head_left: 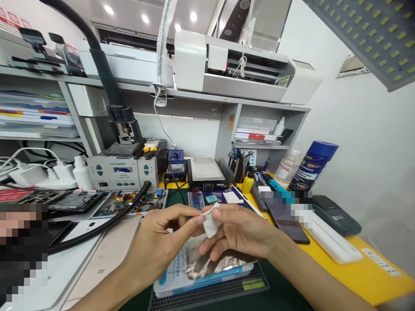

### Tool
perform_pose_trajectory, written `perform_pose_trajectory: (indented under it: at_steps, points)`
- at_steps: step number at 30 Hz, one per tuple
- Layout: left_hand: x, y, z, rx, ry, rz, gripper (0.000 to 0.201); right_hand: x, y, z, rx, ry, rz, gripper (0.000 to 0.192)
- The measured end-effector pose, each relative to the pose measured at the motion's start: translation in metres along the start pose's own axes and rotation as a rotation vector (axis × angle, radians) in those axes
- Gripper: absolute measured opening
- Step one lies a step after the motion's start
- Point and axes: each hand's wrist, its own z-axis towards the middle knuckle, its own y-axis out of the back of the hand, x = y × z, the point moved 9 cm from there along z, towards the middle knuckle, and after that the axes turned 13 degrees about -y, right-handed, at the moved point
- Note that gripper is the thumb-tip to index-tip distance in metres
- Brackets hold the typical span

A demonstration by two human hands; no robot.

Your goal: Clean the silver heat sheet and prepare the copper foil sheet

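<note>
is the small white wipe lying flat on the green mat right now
No, the small white wipe is held above the bench, pinched between the fingertips of the left hand and the right hand.

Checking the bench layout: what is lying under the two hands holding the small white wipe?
Under the left hand, right hand and white wipe lies a blue-edged tray with crumpled shiny foil, on a black mat. The hands hide the tray's middle.

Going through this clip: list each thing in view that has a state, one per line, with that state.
left hand: fingertips pinching the white wipe
right hand: fingers closed around the white wipe
white wipe: crumpled, held between both hands above the mat
phone: lying flat, screen dim
blue spray can: upright, capped
clear bottle: upright, cap on
hot plate: top bare
parts tray: filled with components, hose lying across it
</note>
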Motion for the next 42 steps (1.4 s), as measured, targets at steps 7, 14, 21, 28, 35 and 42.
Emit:
perform_pose_trajectory:
  at_steps: [7, 14, 21, 28, 35, 42]
  points:
    - [-0.022, 0.007, -0.002, -0.072, -0.218, 0.245, 0.010, 0.002, -0.008, -0.001, 0.071, 0.003, 0.022, 0.031]
    - [-0.026, 0.009, -0.003, -0.079, -0.289, 0.352, 0.009, 0.008, -0.001, -0.004, -0.056, 0.042, -0.009, 0.027]
    - [-0.023, -0.008, -0.007, 0.113, -0.346, 0.454, 0.012, 0.049, 0.027, -0.033, -0.469, 0.235, -0.353, 0.032]
    - [-0.028, -0.091, -0.009, 0.659, -0.206, 0.730, 0.037, 0.086, 0.088, -0.068, -0.846, 0.452, -0.377, 0.018]
    - [-0.033, -0.106, -0.001, 0.740, -0.121, 0.789, 0.024, 0.087, 0.105, -0.066, -0.886, 0.399, -0.380, 0.018]
    - [-0.040, -0.097, -0.002, 0.602, -0.174, 0.600, 0.027, 0.095, 0.114, -0.075, -0.780, 0.341, -0.429, 0.021]
